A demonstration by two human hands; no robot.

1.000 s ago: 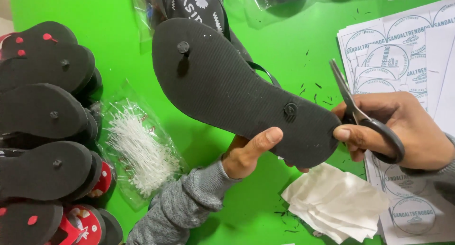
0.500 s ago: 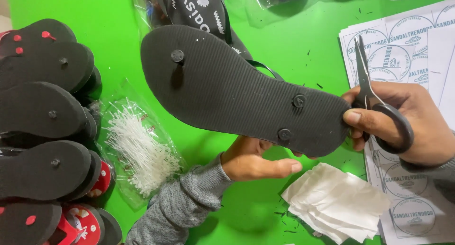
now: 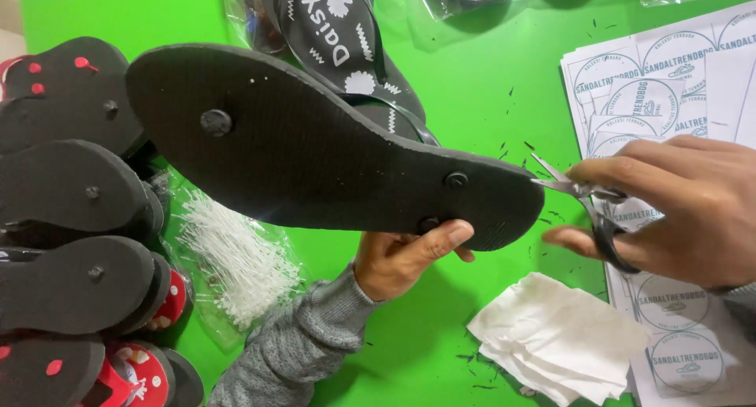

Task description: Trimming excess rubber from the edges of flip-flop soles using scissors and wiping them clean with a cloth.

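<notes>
A green table (image 3: 488,92) fills the view. Held above it, sole up, is a black sandal (image 3: 315,151), its heel toward the right. A stack of black sandals (image 3: 71,241) lies along the left edge, with sheets of round labels (image 3: 669,68) at the right. Near the middle are a bag of white plastic ties (image 3: 236,257) and a white tissue (image 3: 555,336). The left hand (image 3: 402,257) grips the sandal's heel edge, thumb pressed on the sole. The right hand (image 3: 677,206) has its fingers closed through the handles of the scissors (image 3: 587,206), whose blades seem slightly parted at the heel.
</notes>
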